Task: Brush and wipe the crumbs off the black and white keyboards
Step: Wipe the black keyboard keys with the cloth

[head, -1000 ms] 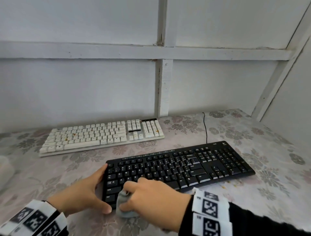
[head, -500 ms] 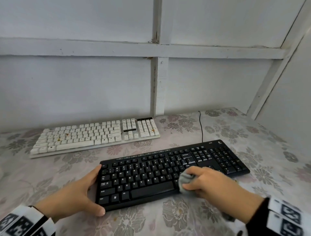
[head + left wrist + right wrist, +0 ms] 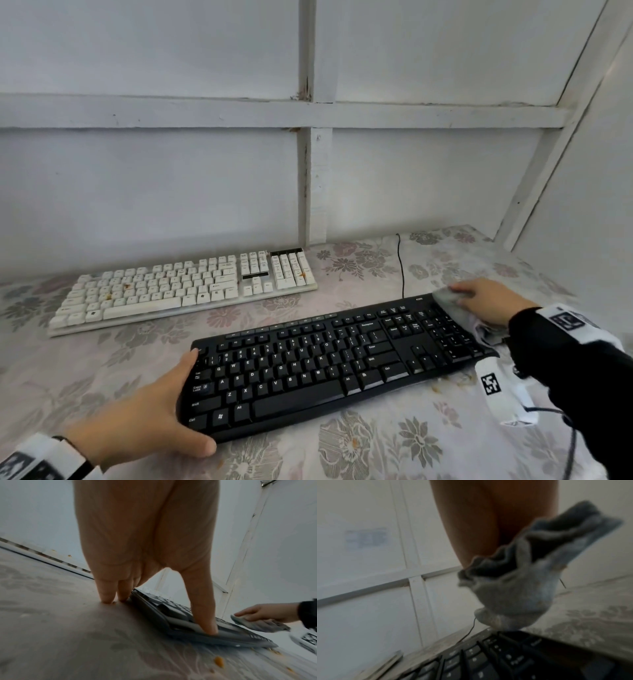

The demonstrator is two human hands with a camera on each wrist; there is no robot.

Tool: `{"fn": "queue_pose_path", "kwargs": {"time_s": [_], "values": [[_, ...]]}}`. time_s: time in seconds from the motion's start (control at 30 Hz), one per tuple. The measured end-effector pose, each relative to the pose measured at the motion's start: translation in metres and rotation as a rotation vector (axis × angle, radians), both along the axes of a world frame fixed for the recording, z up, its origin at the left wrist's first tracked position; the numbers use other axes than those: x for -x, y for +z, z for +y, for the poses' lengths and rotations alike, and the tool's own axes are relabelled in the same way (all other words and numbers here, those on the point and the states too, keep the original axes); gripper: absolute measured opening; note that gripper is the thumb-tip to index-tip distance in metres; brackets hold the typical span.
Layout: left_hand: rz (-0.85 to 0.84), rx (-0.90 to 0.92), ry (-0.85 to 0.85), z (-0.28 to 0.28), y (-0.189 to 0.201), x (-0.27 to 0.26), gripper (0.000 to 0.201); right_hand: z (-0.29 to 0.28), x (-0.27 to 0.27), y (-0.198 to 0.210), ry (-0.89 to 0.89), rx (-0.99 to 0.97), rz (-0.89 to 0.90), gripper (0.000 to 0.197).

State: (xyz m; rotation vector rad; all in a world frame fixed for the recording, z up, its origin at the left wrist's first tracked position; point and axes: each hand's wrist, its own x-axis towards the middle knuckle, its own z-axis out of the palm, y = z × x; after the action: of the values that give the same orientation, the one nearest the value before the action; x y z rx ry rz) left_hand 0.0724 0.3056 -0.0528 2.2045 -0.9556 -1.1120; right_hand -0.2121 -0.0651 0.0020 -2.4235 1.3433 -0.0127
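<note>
Left hand (image 3: 144, 421): thumb and fingers clamp the flat black plastic keyboard's (image 3: 325, 363) near-left corner, steadying it.
Right hand (image 3: 486, 301): fingers hold crumpled grey cloth (image 3: 455, 305) on its far-right corner.
Cream-white keyboard (image 3: 181, 291): beyond, crumbs uncleaned.

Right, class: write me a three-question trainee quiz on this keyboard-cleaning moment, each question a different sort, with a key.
1. True or false: the left hand steadies the black keyboard at its left end.
2. The right hand holds: A a brush, B a grey cloth, C nothing?
3. Fill in: orange crumbs still dot the ___ keyboard.

Key: 1 true; 2 B; 3 white.
</note>
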Motion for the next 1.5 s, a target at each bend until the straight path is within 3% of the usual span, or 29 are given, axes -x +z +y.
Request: {"fn": "queue_pose_path", "kwargs": {"time_s": [0.1, 0.2, 0.37, 0.53, 0.7, 0.87, 1.0, 1.17, 1.27, 1.4, 1.43, 1.5], "values": [[-0.076, 0.055, 0.031, -0.003, -0.002, 0.010, 0.140, 0.000, -0.003, -0.007, -0.016, -0.035, 0.067, 0.041], [-0.069, 0.101, 0.070, -0.001, -0.006, 0.010, 0.151, -0.001, 0.005, -0.006, -0.014, -0.025, 0.079, 0.033], [-0.068, 0.120, 0.067, 0.001, -0.005, 0.012, 0.151, 0.003, 0.016, -0.009, -0.006, 0.006, 0.090, 0.029], [-0.081, 0.165, 0.086, -0.001, 0.000, 0.021, 0.119, 0.012, 0.032, -0.015, 0.008, 0.031, 0.095, 0.029], [-0.039, 0.139, 0.134, 0.001, 0.000, 0.023, 0.147, 0.020, 0.049, -0.022, -0.008, 0.049, 0.035, 0.039], [-0.038, 0.170, 0.167, -0.002, 0.004, 0.028, 0.123, 0.028, 0.061, -0.027, -0.003, 0.066, 0.038, 0.042], [-0.029, 0.164, 0.149, -0.001, 0.000, 0.025, 0.142, 0.033, 0.068, -0.023, -0.007, 0.044, 0.092, 0.034], [-0.023, 0.207, 0.134, 0.001, 0.001, 0.026, 0.102, 0.041, 0.064, 0.008, 0.037, -0.038, 0.314, 0.013], [-0.008, 0.214, 0.100, 0.006, 0.001, 0.026, 0.106, 0.063, 0.030, 0.035, 0.148, 0.055, 0.264, 0.027], [0.084, 0.292, 0.122, 0.013, 0.001, 0.023, 0.114, 0.130, -0.054, 0.052, 0.488, -0.003, 0.013, 0.038], [0.132, 0.297, 0.143, 0.016, 0.003, 0.022, 0.121, 0.149, -0.078, 0.052, 0.577, -0.024, -0.045, 0.038], [0.181, 0.253, 0.146, 0.024, 0.007, 0.020, 0.156, 0.182, -0.123, 0.047, 0.742, -0.032, -0.113, 0.038]]}}
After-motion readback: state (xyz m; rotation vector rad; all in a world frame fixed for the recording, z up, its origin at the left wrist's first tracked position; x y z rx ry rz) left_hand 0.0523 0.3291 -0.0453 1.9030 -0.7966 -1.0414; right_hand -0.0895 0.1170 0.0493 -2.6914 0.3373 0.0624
